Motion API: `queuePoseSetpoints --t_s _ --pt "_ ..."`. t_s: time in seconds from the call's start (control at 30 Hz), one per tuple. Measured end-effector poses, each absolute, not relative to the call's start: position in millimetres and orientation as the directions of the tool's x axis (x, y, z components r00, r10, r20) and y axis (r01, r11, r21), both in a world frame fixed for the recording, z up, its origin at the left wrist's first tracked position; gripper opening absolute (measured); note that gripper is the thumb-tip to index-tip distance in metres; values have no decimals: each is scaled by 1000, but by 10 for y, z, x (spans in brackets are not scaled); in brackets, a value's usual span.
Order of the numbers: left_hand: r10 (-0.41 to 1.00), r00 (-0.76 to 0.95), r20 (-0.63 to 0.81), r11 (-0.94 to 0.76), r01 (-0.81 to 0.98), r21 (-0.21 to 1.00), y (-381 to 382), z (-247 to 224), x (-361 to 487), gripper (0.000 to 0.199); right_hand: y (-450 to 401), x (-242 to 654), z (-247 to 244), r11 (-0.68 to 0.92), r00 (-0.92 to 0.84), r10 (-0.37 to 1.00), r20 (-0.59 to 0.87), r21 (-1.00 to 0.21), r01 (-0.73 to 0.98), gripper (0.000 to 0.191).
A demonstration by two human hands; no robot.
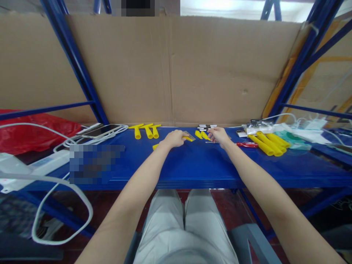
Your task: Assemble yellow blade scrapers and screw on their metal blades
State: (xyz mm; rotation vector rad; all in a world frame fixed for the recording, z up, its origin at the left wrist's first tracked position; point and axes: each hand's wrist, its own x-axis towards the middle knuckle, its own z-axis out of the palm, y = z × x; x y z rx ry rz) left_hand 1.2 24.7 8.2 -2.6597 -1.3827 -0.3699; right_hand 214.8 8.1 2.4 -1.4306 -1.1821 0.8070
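Note:
My left hand (pixel 176 138) is closed on a small yellow piece with a flat, clear-looking part (pixel 190 136) at its end. To the right, my right hand (pixel 218 135) has its fingers curled together above the blue table; what it holds, if anything, is too small to name. Two small yellow pieces (pixel 202 135) lie between the hands, close to my right fingertips. Behind them are black-and-white strips (pixel 206 127). A thin metal shaft (pixel 211 142) lies under my right hand, and a red tool handle (pixel 247 145) is to its right. Another yellow piece (pixel 155 147) shows beside my left wrist.
Yellow T-shaped parts (pixel 149 131) stand at the back left. Several yellow tubes (pixel 265 143) lie at the right near white packets. White cables, a phone-like device (pixel 103 131), a power strip (pixel 52 163) and a red bag (pixel 35 130) occupy the left. Cardboard (pixel 170 69) closes the back.

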Motion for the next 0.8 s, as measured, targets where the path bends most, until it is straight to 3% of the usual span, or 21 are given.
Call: queuePoseSetpoints --t_s 0.2,0.3,0.43,0.57,0.67,0.8 --pt "779 565 273 -589 808 9 226 86 25 38 115 2176 9 61 296 945 140 -963 261 7" --pt "773 571 276 -598 802 15 223 86 30 38 145 2213 -15 52 305 934 184 -917 395 11" --pt "769 574 281 -604 797 24 210 84 53 39 191 2294 -73 2 260 906 334 -618 786 17" --pt "764 584 273 -615 788 35 184 87 88 40 221 2327 -144 -78 193 926 324 -336 939 19" --pt "768 585 261 -613 790 33 166 92 107 41 237 2305 -169 -99 165 943 288 -229 968 25" --pt "761 596 255 -621 783 22 160 90 115 42 253 2267 -160 -90 130 966 222 -183 979 29"
